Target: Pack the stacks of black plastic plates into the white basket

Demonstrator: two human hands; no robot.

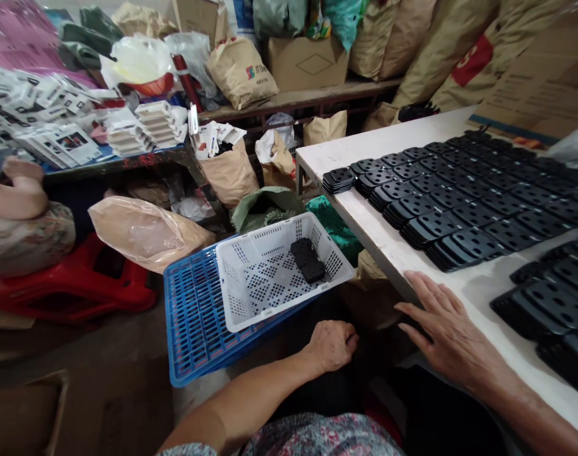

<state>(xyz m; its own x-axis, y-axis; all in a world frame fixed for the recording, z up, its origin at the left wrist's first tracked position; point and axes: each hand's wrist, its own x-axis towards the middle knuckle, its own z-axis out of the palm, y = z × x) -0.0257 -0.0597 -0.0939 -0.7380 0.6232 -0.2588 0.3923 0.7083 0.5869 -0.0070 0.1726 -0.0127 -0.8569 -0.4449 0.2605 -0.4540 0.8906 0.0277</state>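
Note:
My left hand [331, 345] rests low in front of me, fingers curled into a loose fist. Nothing sticks out of it, though its underside is hidden. My right hand [441, 323] lies at the edge of the white table [312, 155], holding nothing, its fingers spread. Beyond it on the tabletop are rows of stacked black plates with round holes [426, 225]. More black stacks [550, 304] sit to the right of this hand. Ahead of my left hand, a white perforated basket [246, 320] contains a few black pieces [308, 259] at its right end.
The basket sits on blue slatted crates [189, 329]. An open paper sack [146, 231] and a red stool [75, 291] are to the left. Another person's arm [18, 196] is at a bench piled with white boxes [61, 142]. Cartons and sacks [241, 73] line the back.

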